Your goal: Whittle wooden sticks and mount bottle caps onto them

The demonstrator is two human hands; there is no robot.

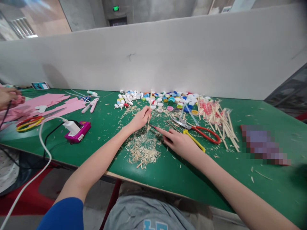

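Beyond the pile of shavings (144, 152), the left hand (142, 117) is held with its fingers curled tight; to the pile's right, the right hand (180, 140) is held palm down, index finger (163, 131) extended. Both arms are stretched forward.

Bottle caps (171, 101) lay along the table (182, 179)'s back, before the partition (168, 57). Wooden sticks (224, 129) lay at their right, with scissors (188, 127) just left of those. A heap of shavings (144, 151) lay nearer the front edge. Left of it sat a power strip (84, 130), glue guns (94, 103) behind; farther left, paper (49, 99) lay partly under other scissors (41, 119).
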